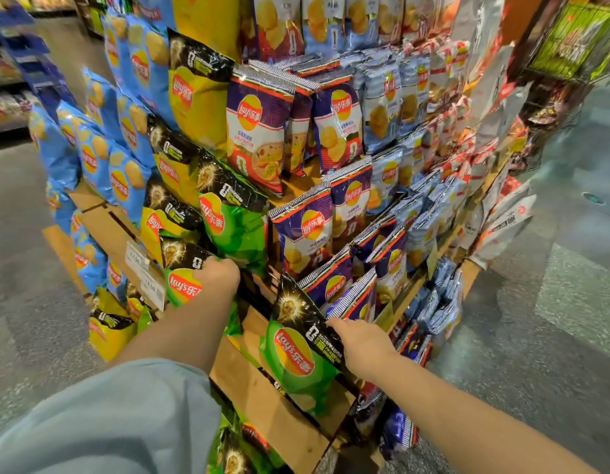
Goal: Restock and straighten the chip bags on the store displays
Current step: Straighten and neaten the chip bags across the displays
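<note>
A tiered wooden display (262, 388) holds Lay's chip bags in columns. My right hand (361, 347) grips the right edge of a green bag with a black top (296, 350), which stands tilted at the display's lower corner. My left hand (218, 277) is closed on another green bag (180, 282) one tier up on the left face. A third green bag (235, 217) leans above it. Purple bags (307, 230) fill the shelves right of the corner, yellow bags (190, 97) and blue bags (126, 179) stand to the left.
Price tags (143, 268) hang on the wooden shelf front at the left. Pale blue and red-white bags (443, 138) crowd the right side. A wire rack (570, 46) stands at the far right. Grey speckled floor (553, 336) runs around the display.
</note>
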The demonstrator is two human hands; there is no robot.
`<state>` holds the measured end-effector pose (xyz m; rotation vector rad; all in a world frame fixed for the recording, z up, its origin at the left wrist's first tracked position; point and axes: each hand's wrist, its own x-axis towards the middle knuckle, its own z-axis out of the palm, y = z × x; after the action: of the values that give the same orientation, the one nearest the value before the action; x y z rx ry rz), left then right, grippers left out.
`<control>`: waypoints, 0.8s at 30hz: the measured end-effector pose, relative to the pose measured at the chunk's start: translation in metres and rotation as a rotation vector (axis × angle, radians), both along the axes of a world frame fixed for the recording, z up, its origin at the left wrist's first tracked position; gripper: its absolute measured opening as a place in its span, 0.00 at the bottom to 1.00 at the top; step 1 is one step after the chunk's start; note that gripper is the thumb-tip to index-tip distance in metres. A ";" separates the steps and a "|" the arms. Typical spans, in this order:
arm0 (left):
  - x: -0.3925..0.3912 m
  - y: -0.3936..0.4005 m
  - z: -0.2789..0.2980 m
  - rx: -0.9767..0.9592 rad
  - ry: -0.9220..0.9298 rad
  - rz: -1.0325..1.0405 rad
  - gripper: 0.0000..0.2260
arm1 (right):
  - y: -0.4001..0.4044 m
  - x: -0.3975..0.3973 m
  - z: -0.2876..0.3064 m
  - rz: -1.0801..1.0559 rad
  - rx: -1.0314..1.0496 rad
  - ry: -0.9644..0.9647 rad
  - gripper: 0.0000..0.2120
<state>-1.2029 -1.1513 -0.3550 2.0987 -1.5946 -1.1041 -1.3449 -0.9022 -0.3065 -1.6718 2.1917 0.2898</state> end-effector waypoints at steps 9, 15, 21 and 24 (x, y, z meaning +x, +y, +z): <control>0.000 0.036 -0.015 -0.118 0.177 -0.102 0.20 | 0.000 0.003 -0.003 0.005 -0.042 -0.013 0.25; 0.005 0.044 -0.016 -0.103 0.185 -0.130 0.19 | 0.001 0.002 -0.005 0.005 -0.057 -0.024 0.26; 0.010 0.049 -0.008 -0.138 0.175 -0.016 0.29 | 0.003 0.001 -0.007 0.035 -0.155 -0.018 0.24; 0.014 0.049 -0.006 -0.129 0.229 0.022 0.33 | 0.003 0.000 -0.008 0.053 -0.219 -0.001 0.24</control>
<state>-1.1891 -1.1027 -0.3605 1.8315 -1.4891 -1.1543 -1.3447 -0.8993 -0.3144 -1.8449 2.2494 0.0630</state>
